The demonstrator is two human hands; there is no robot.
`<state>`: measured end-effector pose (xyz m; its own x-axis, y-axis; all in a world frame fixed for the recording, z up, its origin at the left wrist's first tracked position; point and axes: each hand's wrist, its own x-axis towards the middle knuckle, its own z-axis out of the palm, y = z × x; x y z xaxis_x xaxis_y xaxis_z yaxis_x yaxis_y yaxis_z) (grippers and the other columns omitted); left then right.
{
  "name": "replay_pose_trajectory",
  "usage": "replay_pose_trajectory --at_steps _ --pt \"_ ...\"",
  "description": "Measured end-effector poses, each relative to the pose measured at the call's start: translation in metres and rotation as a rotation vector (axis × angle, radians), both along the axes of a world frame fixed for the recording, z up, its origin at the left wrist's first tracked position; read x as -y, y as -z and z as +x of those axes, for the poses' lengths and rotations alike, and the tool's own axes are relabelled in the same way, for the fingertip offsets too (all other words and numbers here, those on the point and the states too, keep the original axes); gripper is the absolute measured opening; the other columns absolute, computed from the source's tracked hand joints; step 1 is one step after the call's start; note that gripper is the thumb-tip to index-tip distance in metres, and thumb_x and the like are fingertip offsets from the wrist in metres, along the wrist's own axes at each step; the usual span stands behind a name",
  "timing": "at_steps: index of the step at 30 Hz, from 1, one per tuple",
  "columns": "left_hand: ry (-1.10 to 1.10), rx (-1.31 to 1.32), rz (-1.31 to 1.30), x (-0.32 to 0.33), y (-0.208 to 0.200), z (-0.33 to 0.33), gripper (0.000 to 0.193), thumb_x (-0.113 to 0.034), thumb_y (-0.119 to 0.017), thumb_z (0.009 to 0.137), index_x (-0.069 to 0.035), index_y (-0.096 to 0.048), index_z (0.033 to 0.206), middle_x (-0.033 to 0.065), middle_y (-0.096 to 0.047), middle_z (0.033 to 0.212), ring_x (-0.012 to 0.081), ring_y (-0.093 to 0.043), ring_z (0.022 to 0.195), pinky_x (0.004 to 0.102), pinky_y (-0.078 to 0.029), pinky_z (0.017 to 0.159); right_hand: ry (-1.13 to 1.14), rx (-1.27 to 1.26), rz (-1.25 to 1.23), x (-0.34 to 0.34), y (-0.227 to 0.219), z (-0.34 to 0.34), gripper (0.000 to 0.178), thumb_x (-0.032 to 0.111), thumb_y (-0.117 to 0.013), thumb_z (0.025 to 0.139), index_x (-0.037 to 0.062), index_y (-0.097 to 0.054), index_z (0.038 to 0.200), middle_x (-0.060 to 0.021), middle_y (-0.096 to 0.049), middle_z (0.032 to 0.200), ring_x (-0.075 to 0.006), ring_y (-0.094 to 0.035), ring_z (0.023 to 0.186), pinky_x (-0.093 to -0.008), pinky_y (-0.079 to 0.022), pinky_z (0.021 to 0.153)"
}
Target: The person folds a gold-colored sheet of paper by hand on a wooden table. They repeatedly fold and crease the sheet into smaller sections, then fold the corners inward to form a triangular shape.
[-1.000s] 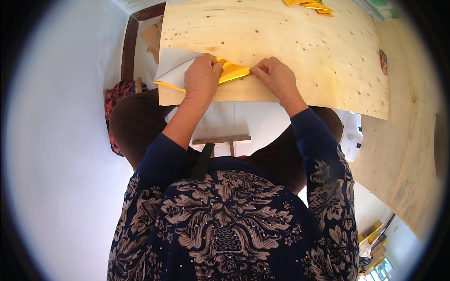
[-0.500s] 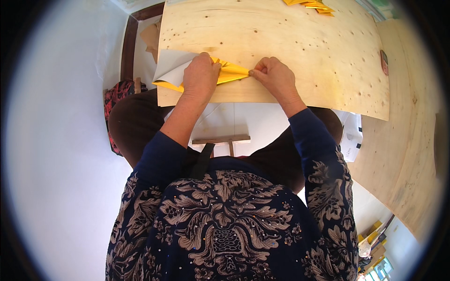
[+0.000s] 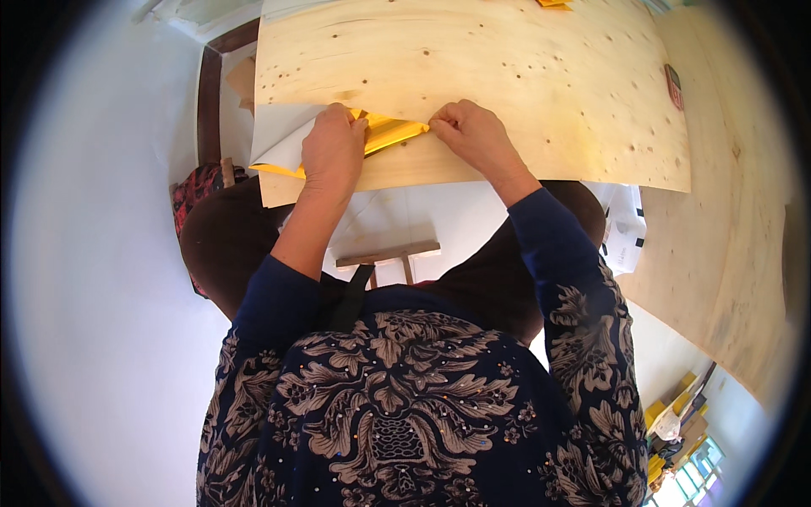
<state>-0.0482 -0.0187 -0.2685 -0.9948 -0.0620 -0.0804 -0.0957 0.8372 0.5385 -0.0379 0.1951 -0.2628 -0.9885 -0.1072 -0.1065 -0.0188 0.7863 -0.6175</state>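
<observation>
Left hand (image 3: 334,154) still pinching the gold-and-white sheet (image 3: 394,135) mid-length, right hand (image 3: 478,139) still on its narrow tip, near the desk's (image 3: 541,110) front edge; now the view's shifted, cropping the far gold pieces (image 3: 555,3).

No wording or numbers can be read. Faint grey print and dark square patches mark the white package (image 3: 623,230) beside the person's right knee, too small to make out; pale marks on the small red object (image 3: 673,87) near the counter's (image 3: 524,51) right edge are likewise illegible.
</observation>
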Motion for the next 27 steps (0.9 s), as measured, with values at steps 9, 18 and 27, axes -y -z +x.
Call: replay_pose_trajectory --at_steps 9,18,27 --pt "0.017 0.079 0.016 0.0 -0.006 0.003 0.024 -0.027 -0.065 0.089 -0.004 -0.058 0.096 0.0174 -0.063 0.099 0.0388 -0.063 0.087 0.0474 -0.05 0.077 0.068 -0.371 0.127 0.021 0.006 0.025 0.021 0.021 -0.068 0.084 0.0122 -0.069 0.103 -0.0074 -0.06 0.082 -0.0269 -0.06 0.074 -0.0419 -0.046 0.066" --pt "0.02 0.06 0.078 0.0 -0.008 0.008 0.021 -0.024 -0.064 0.09 -0.005 -0.057 0.094 0.0155 -0.063 0.098 0.0382 -0.063 0.087 0.0454 -0.05 0.076 -0.167 -0.579 0.298 0.025 0.016 0.056 0.049 0.011 -0.071 0.074 0.0121 -0.064 0.123 -0.0003 -0.045 0.068 -0.0182 -0.05 0.064 -0.036 -0.036 0.065" --pt "0.017 0.037 0.094 0.004 -0.009 0.008 0.018 -0.021 -0.064 0.09 -0.005 -0.057 0.091 0.015 -0.064 0.093 0.0381 -0.062 0.085 0.0455 -0.049 0.075 -0.181 -0.586 0.324 0.024 0.016 0.054 0.051 0.012 -0.073 0.071 0.011 -0.067 0.122 0.0003 -0.044 0.067 -0.0165 -0.049 0.062 -0.0343 -0.034 0.063"
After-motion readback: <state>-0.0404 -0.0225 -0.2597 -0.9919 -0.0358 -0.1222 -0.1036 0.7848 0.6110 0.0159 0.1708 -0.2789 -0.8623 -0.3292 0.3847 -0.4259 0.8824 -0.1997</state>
